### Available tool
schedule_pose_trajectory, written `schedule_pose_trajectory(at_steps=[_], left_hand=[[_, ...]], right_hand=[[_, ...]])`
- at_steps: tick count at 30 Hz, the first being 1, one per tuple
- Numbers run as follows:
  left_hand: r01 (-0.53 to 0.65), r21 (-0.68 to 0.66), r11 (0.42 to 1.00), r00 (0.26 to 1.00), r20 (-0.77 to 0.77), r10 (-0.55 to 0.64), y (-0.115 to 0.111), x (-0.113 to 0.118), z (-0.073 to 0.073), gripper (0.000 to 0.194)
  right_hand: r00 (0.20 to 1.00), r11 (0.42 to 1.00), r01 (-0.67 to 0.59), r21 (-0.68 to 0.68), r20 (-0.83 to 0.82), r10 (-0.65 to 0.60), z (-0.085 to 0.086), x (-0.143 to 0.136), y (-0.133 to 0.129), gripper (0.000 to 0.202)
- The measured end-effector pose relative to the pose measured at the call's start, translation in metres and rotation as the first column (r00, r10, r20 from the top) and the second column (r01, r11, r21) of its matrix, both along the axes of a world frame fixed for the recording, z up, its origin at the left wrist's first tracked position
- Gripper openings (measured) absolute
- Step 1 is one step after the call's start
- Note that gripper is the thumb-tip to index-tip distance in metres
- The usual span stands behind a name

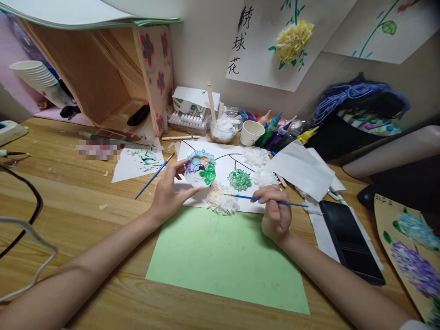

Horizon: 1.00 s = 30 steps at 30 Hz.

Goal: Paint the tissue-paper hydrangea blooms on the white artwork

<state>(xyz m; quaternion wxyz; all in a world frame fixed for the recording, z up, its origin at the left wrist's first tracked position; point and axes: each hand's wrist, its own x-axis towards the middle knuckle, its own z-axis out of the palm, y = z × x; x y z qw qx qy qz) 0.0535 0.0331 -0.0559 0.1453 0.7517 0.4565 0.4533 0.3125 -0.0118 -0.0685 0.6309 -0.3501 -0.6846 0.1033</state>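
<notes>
Palette (201, 169), dabbed with blue, purple, beige, green paint, gripped between left hand's (167, 191) thumb and fingers, some fingertips hidden. Brush (244, 197) pinched by right hand (277, 213), fingers together, tip held at beige paper flower (223, 201). Bowl (225, 133) filled with white scraps; cup's (252, 134) bottom unseen. Pinkish item (97, 149) pixelated. White sheet's (223, 167) right end covered by loose paper (302, 167).

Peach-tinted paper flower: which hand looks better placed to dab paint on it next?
Probably the right hand: it holds the blue brush, its tip at the peach-tinted paper flower. The left hand holds the paint palette.
</notes>
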Motion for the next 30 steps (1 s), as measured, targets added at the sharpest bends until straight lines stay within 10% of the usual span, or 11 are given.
schedule_pose_trajectory(at_steps=[30], left_hand=[[0.095,0.092,0.991,0.991,-0.100,-0.085,-0.0020,-0.0009,-0.0001,0.065]], right_hand=[[0.982,0.999,-0.020,-0.028,0.187,0.025,0.0004,0.0024,-0.0021,0.029]])
